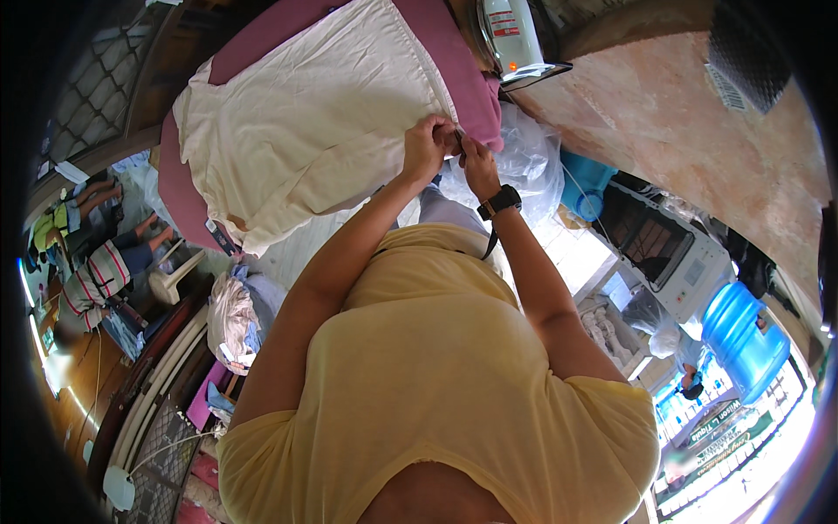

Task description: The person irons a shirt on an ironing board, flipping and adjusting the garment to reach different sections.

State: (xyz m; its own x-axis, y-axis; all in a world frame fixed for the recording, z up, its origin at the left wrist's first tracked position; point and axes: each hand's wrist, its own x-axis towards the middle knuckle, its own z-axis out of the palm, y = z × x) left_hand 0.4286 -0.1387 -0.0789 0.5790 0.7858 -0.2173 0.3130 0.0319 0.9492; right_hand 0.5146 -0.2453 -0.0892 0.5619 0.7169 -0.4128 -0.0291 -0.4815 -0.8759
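Observation:
A cream cloth garment [305, 105] lies spread and lightly creased over a maroon padded surface [262, 39]. My left hand [425, 150] is at the garment's right edge, its fingers bent into a pinch. Close beside it, my right hand [478, 168], with a dark watch on the wrist, has thumb and fingers pressed together. A small dark thing [461, 144] shows between the two hands; its kind is too small to tell. Whether the cloth's edge is also in my fingers is hidden. A dark tag [220, 236] sits at the garment's lower left end.
A white appliance [517, 39] stands beyond the maroon surface at the right. Clear plastic wrapping [528, 162] and a blue container [587, 183] are beside my right arm. Bundled clothes [234, 319] lie at the left, near a seated person [96, 279]. A blue water jug [742, 336] is far right.

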